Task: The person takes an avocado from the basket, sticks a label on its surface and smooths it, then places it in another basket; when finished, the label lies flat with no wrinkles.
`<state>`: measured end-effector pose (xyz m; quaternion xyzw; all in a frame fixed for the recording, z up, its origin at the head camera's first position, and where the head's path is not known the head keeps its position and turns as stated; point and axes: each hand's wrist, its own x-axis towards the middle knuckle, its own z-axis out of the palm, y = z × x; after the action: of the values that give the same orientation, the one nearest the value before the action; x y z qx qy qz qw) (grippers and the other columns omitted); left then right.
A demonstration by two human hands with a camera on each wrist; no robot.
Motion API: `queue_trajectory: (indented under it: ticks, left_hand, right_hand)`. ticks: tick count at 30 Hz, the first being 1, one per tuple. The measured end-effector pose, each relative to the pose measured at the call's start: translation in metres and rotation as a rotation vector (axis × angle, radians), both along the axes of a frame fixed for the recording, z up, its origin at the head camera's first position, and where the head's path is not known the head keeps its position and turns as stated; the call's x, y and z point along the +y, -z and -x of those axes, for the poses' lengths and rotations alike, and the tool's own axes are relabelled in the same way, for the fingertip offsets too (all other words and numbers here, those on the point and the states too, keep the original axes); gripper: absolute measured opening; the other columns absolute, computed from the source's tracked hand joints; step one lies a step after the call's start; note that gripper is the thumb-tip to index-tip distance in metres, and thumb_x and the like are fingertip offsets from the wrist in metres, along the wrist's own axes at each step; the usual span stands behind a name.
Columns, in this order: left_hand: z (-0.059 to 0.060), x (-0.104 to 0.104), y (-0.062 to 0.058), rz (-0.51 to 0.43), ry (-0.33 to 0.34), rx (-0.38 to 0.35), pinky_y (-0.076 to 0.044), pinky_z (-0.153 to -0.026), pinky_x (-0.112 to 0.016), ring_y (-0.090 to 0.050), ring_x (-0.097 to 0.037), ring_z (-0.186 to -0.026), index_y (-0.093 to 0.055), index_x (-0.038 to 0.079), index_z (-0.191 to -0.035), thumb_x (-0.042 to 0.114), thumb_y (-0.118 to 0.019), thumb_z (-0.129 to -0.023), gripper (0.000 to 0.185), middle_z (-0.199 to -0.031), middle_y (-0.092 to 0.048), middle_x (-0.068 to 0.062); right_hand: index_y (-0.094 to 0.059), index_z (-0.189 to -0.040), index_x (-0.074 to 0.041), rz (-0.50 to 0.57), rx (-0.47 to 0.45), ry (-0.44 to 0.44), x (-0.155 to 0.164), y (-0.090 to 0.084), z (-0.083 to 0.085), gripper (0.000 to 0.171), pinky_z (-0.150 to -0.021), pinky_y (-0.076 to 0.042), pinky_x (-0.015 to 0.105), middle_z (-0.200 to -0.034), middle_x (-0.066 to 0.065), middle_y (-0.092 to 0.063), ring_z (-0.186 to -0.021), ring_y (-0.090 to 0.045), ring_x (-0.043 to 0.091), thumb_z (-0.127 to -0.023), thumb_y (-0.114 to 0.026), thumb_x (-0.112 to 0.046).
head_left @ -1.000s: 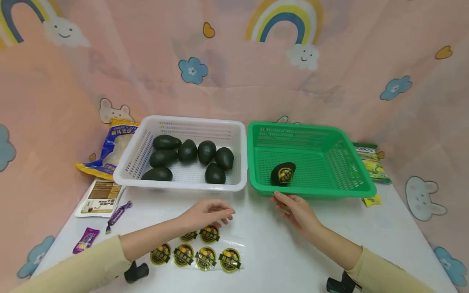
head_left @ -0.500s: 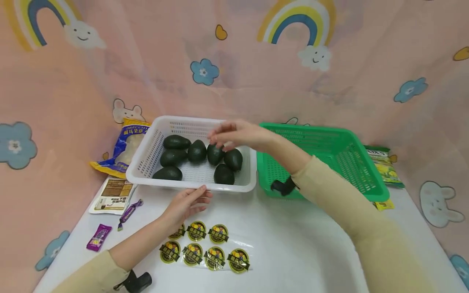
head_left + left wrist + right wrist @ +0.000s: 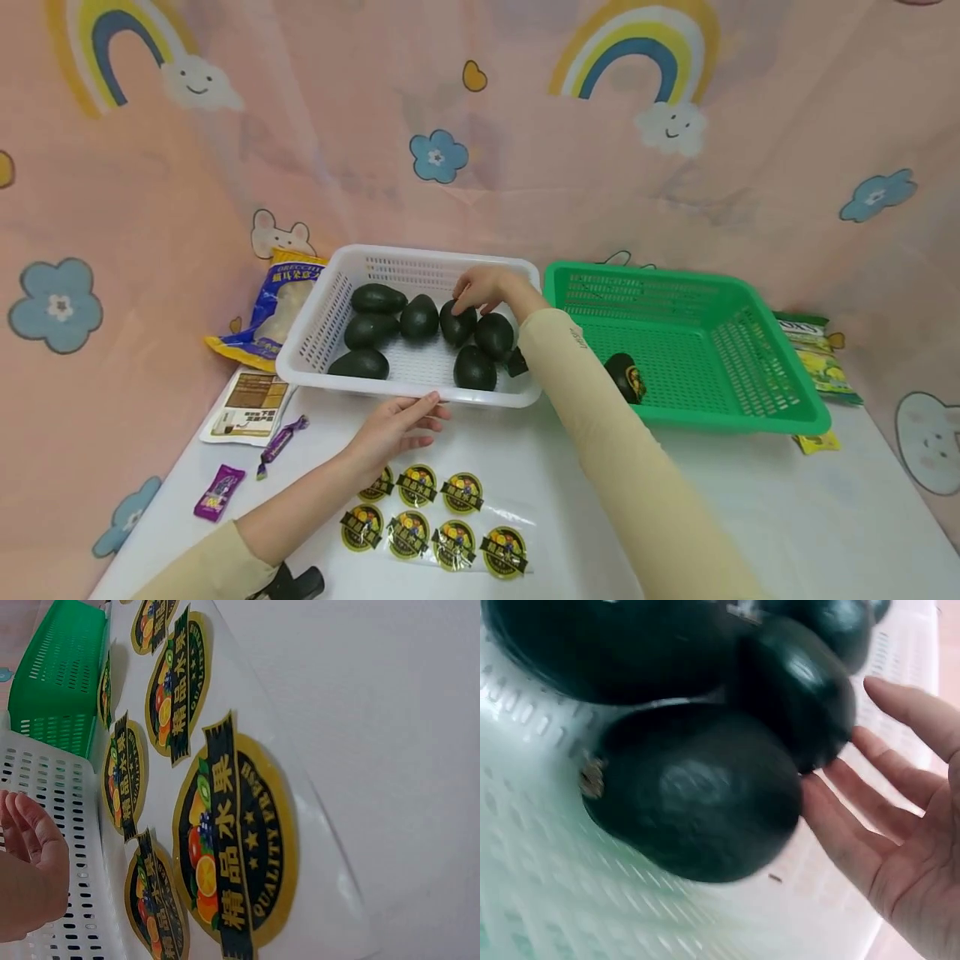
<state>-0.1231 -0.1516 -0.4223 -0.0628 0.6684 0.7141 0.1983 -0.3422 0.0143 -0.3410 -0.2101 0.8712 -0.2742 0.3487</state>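
Note:
In the head view, my right hand reaches into the white basket, its fingers over a dark green avocado. The right wrist view shows the fingers of this hand spread at the side of an avocado, the thumb standing apart from it. Several more avocados lie around it in the basket. My left hand is at the basket's front rim with fingers loosely extended, holding nothing. Behind the right sleeve, an avocado with a round black-and-gold sticker lies in the green basket.
A clear sheet of round fruit stickers lies on the white table in front. To the left are a blue-and-yellow bag, a white-and-brown packet and two purple candies. Green-and-yellow packets sit beside the green basket.
My right hand has moved left from the green basket's front rim into the white basket, down to an avocado. My left hand has come up from above the sticker sheet to the white basket's rim.

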Motion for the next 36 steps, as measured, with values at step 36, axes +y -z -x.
queue_trajectory:
  ticks: [36]
  left_hand:
    - [0.005,-0.002,0.001,0.020,0.013,0.001,-0.052,-0.086,-0.037,-0.062,-0.017,-0.094,-0.068,0.000,-0.110,0.041,-0.061,-0.096,0.044,-0.104,-0.070,-0.007]
  right_hand:
    - [-0.045,-0.140,-0.020,0.211,0.004,-0.562,0.062,-0.064,-0.066,0.067,-0.099,-0.044,0.033,-0.138,-0.005,-0.046,-0.125,-0.044,0.017,-0.083,-0.079,-0.026]
